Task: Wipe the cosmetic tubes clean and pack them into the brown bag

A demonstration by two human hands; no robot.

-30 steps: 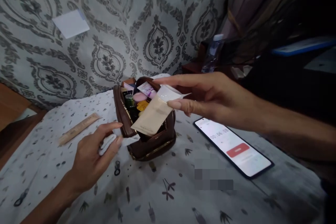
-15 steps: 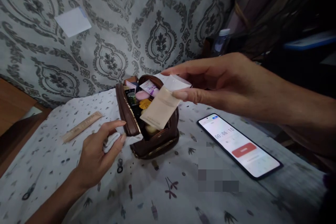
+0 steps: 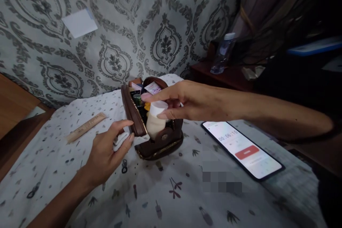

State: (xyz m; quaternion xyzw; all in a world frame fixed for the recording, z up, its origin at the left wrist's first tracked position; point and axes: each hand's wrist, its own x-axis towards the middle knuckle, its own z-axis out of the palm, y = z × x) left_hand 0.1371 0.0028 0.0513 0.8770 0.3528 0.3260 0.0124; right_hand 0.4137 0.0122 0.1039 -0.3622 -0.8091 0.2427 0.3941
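A tissue (image 3: pixel 121 141) is pinched by the left hand (image 3: pixel 105 151), while the bottle (image 3: pixel 155 125), at the open bag's (image 3: pixel 157 152) mouth, is gripped near its cap (image 3: pixel 159 105) by the right hand (image 3: pixel 184 100) — and could be dropped should the cap slip.

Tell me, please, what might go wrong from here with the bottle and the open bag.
The right hand grips the bottle near its white cap, so it might slip. The brown bag is crowded, so the pink item could get jostled. The tissue-like wad in the left hand lies close to the zipper and might snag.
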